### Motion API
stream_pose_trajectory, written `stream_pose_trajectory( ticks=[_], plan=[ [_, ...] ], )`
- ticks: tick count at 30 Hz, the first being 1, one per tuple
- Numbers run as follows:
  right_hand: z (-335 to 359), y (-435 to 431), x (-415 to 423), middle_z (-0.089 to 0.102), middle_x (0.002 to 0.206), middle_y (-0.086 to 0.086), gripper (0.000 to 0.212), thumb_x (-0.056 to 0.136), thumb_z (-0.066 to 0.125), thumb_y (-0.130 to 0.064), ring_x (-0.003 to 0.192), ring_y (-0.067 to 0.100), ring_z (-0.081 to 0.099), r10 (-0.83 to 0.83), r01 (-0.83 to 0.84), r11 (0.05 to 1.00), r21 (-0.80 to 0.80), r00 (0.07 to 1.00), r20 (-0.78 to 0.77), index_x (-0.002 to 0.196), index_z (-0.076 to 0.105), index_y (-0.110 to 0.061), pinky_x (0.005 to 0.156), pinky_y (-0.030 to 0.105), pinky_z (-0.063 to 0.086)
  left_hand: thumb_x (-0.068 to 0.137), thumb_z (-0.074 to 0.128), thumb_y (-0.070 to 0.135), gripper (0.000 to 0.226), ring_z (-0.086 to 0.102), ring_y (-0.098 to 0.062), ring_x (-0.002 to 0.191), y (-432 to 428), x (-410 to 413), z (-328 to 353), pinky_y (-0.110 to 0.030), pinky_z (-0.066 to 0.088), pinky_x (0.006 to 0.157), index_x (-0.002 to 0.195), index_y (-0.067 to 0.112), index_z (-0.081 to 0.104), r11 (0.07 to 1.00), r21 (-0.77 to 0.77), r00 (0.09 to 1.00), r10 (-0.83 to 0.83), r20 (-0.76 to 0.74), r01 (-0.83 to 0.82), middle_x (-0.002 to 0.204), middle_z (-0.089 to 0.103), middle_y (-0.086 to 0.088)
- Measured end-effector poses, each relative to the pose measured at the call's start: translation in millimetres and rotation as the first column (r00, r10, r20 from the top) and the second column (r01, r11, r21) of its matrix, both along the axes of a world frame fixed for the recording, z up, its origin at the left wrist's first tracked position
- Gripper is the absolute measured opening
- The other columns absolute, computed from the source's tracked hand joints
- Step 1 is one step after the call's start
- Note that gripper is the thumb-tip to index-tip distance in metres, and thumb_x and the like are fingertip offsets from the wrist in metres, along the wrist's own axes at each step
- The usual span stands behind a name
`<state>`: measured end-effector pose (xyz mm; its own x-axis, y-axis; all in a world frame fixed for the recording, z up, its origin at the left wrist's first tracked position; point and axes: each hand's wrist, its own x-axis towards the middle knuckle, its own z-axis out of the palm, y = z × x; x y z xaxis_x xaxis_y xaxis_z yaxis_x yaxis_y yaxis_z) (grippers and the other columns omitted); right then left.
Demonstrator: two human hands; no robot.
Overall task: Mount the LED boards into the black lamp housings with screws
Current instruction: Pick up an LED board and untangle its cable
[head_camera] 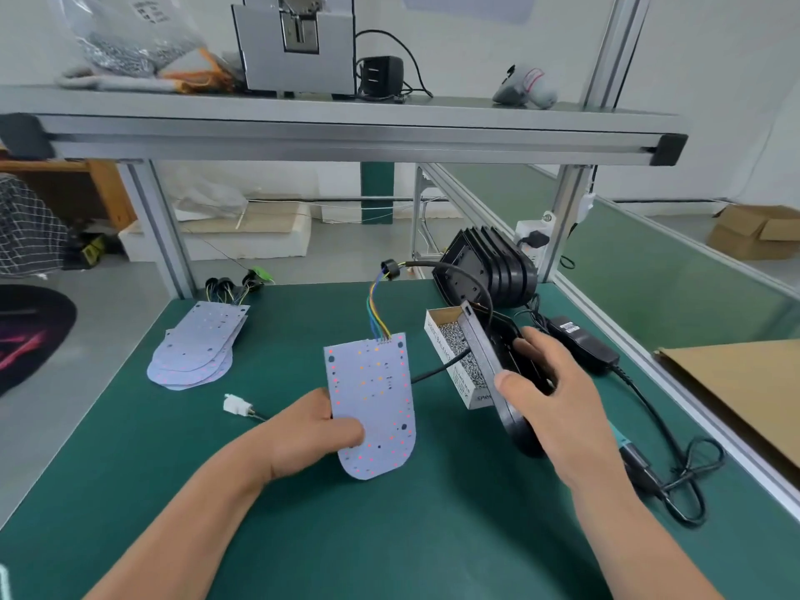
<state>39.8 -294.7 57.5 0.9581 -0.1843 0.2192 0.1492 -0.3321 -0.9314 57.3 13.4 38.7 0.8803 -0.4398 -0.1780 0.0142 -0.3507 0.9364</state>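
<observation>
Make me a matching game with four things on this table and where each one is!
Things:
1. wired board
2. black housing
3. screw box
4. board stack

Places:
A. lying at the left of the green mat
B. held in the right hand
C. sitting open beside the housing
D. held in the left hand

Pairs: 1-D, 2-B, 3-C, 4-A

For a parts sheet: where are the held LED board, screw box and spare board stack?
held LED board (372, 396), head view, centre of face
screw box (436, 339), head view, printed side wall
spare board stack (195, 352), head view, top board
</observation>
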Motion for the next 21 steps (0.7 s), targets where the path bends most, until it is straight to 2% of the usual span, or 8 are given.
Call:
stream_pose_trajectory(
  ticks=[2, 4, 9, 14, 15, 18, 19, 21],
  plan=[
    [0.3, 3.4, 1.6, 0.058, 0.133, -0.042, 0.079, 0.067, 0.068, -0.061, 0.121, -0.024, 0.050, -0.002, 0.001, 1.000, -0.020, 1.000, -0.005, 0.144, 0.052, -0.054, 0.099, 0.017, 0.037, 0.074, 0.058, 0.016, 0.046, 0.071, -0.010, 0.108, 3.2, 0.1, 3.7, -0.025, 0.056, 0.094, 0.118, 0.015, 0.074, 0.999, 0.023, 0.999, -0.026, -0.042, 0.027, 0.117, 0.079, 0.002],
    [-0.3, 6.9, 1.5, 0.057, 0.135, -0.041, 0.082, 0.067, 0.067, -0.062, 0.125, -0.020, 0.050, 0.005, -0.006, 0.999, -0.038, 1.000, -0.016, 0.146, 0.051, -0.052, 0.101, 0.016, 0.037, 0.075, 0.060, 0.018, 0.046, 0.071, -0.007, 0.110, 6.3, -0.9, 7.5, -0.024, 0.055, 0.098, 0.119, 0.018, 0.074, 0.996, 0.063, 0.996, -0.065, -0.068, 0.069, 0.117, 0.079, 0.008],
    [-2.5, 11.3, -2.9, 0.058, 0.129, -0.045, 0.069, 0.073, 0.070, -0.052, 0.123, -0.020, 0.052, 0.063, -0.063, 0.994, -0.093, 0.998, -0.008, 0.141, 0.053, -0.052, 0.095, 0.007, 0.037, 0.088, 0.068, 0.025, 0.048, 0.065, -0.004, 0.128, 10.7, -5.4, 13.0, -0.025, 0.049, 0.108, 0.136, 0.028, 0.067, 0.989, 0.090, 0.992, -0.117, -0.037, 0.120, 0.134, 0.073, 0.017],
    [-6.6, 17.7, -10.3, 0.060, 0.138, -0.033, 0.077, 0.075, 0.071, -0.050, 0.131, -0.015, 0.050, 0.153, -0.155, 0.983, -0.100, 0.988, -0.035, 0.150, 0.052, -0.043, 0.107, 0.014, 0.036, 0.103, 0.069, 0.027, 0.034, 0.062, 0.002, 0.130, 7.7, -3.9, 8.1, -0.024, 0.046, 0.111, 0.137, 0.034, 0.067, 0.989, 0.106, 0.992, -0.110, 0.054, 0.104, 0.137, 0.069, 0.024],
    [-7.2, 19.1, -11.6, 0.061, 0.136, -0.034, 0.077, 0.074, 0.071, -0.052, 0.132, -0.014, 0.050, 0.162, -0.165, 0.981, -0.098, 0.986, -0.039, 0.148, 0.053, -0.044, 0.108, 0.016, 0.037, 0.103, 0.068, 0.033, 0.032, 0.064, 0.004, 0.124, 5.7, -3.5, 5.8, -0.021, 0.048, 0.107, 0.134, 0.037, 0.069, 0.990, 0.109, 0.991, -0.101, 0.089, 0.091, 0.134, 0.070, 0.025],
    [-8.0, 24.7, -14.1, 0.064, 0.134, -0.030, 0.077, 0.070, 0.069, -0.056, 0.131, -0.010, 0.054, 0.192, -0.195, 0.979, -0.056, 0.980, -0.062, 0.145, 0.056, -0.044, 0.111, 0.027, 0.043, 0.095, 0.065, 0.053, 0.022, 0.065, 0.007, 0.090, -4.5, -6.5, 1.7, -0.014, 0.051, 0.083, 0.116, 0.050, 0.072, 0.991, 0.131, 0.986, -0.048, 0.158, 0.027, 0.106, 0.074, 0.027],
    [-8.1, 26.1, -14.3, 0.065, 0.134, -0.027, 0.078, 0.069, 0.069, -0.057, 0.130, -0.009, 0.055, 0.197, -0.200, 0.979, -0.033, 0.978, -0.071, 0.145, 0.057, -0.042, 0.113, 0.031, 0.044, 0.096, 0.064, 0.055, 0.022, 0.065, 0.009, 0.093, -8.5, -7.6, 0.3, -0.012, 0.049, 0.085, 0.117, 0.053, 0.070, 0.991, 0.132, 0.984, -0.052, 0.173, 0.029, 0.107, 0.072, 0.030],
    [-7.4, 28.0, -14.1, 0.066, 0.133, -0.026, 0.077, 0.067, 0.069, -0.058, 0.127, -0.008, 0.058, 0.191, -0.193, 0.981, -0.018, 0.978, -0.081, 0.141, 0.059, -0.041, 0.115, 0.035, 0.046, 0.099, 0.061, 0.056, 0.030, 0.063, 0.010, 0.118, -16.2, -10.0, -1.6, -0.020, 0.047, 0.103, 0.128, 0.054, 0.066, 0.988, 0.142, 0.980, -0.089, 0.179, 0.063, 0.127, 0.068, 0.033]
  ],
)
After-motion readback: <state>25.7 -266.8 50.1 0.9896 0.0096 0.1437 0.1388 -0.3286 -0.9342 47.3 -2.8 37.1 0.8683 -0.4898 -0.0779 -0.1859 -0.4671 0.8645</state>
